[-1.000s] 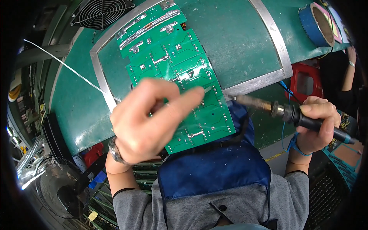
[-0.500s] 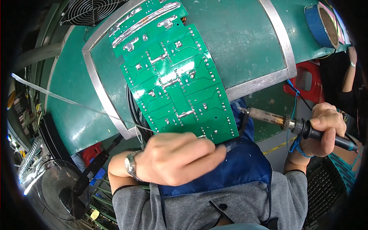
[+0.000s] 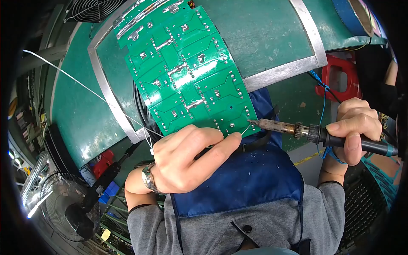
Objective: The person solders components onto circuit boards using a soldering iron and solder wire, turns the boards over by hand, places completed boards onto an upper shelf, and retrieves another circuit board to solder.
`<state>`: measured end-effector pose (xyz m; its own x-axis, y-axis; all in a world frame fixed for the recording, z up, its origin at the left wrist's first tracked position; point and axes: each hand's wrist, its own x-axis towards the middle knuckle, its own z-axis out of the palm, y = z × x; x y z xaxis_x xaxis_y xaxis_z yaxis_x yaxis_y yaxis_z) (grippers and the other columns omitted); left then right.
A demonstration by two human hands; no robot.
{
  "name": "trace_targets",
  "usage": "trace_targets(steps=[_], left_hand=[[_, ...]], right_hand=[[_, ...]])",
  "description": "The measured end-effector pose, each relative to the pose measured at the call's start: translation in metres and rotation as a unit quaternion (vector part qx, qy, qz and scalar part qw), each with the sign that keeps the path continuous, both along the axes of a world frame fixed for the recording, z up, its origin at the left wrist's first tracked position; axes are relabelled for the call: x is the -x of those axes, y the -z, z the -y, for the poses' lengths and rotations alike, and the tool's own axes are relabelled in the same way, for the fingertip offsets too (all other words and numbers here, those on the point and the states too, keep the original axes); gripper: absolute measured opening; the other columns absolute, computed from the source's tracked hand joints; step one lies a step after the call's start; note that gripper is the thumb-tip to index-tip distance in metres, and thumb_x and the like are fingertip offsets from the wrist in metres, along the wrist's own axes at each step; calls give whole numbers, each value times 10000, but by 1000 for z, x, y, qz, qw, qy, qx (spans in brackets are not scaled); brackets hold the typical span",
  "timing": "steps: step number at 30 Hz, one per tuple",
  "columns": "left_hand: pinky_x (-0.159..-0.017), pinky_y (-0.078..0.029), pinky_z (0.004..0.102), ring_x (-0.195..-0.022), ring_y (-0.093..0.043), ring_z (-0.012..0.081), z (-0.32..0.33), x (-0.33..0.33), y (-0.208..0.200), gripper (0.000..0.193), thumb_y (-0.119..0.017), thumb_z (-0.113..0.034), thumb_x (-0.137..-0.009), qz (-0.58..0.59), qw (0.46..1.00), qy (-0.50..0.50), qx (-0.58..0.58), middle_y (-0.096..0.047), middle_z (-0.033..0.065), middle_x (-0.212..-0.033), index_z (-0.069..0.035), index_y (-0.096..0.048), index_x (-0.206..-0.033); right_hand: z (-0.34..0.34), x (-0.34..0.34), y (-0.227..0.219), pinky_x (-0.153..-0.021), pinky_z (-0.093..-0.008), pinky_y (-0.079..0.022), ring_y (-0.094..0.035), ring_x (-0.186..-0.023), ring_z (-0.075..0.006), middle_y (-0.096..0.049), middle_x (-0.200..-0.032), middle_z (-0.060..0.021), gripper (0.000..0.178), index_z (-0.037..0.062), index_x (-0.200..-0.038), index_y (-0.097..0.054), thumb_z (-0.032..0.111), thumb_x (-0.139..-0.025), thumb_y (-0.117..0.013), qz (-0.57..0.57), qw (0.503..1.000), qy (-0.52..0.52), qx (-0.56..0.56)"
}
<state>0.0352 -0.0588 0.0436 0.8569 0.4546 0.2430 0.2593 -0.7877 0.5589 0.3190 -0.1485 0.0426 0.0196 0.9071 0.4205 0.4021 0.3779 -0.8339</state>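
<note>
A large green circuit board (image 3: 216, 78), solder side up, lies tilted over the near edge of the bench. My left hand (image 3: 191, 159) is closed at its near edge, pinching thin solder wire (image 3: 87, 88) between thumb and forefinger. The wire trails off to the upper left, and a short end sticks out past the fingertips. Whether the other fingers also hold the board is hidden. On the right, my right hand (image 3: 356, 127) wraps round the black handle of a soldering iron (image 3: 276, 126). Its tip is at the board's near right corner, close to the wire's end.
A green bench top (image 3: 263, 38) with metal edging (image 3: 289, 71) lies beneath. Black cables (image 3: 139, 104) run beside the board. Around stand a blue roll (image 3: 350, 17), a red stool (image 3: 340, 76), a pedestal fan (image 3: 70, 208) and a fan grille (image 3: 95, 8). Another person's arm (image 3: 391, 74) shows at right.
The soldering iron has moved left, bringing its tip to the board's corner. The board has shifted slightly up and left. My left hand has turned, and the wire's end now shows beyond its fingertips.
</note>
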Motion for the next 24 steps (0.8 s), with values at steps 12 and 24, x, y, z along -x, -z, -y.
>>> trace_targets(steps=[12,24], left_hand=[[-456,-430,224,-589,-549,119,2,-3,1,330,-697,-43,-560,16,1000,2,-18,-522,25,-742,-45,-708,-889],[-508,-356,213,-629,-490,107,-44,-9,-21,239,-731,71,-664,47,987,-147,-31,-543,43,-787,-35,-724,-878]], right_hand=[[0,-13,1,-337,-225,-342,-440,-344,-107,-551,-497,-16,300,1,-783,-661,275,-880,-587,17,995,-91,-26],[-3,2,4,-453,-226,-334,-412,-415,-80,-522,-502,-2,359,14,-826,-615,356,-914,-551,-88,991,102,-17]])
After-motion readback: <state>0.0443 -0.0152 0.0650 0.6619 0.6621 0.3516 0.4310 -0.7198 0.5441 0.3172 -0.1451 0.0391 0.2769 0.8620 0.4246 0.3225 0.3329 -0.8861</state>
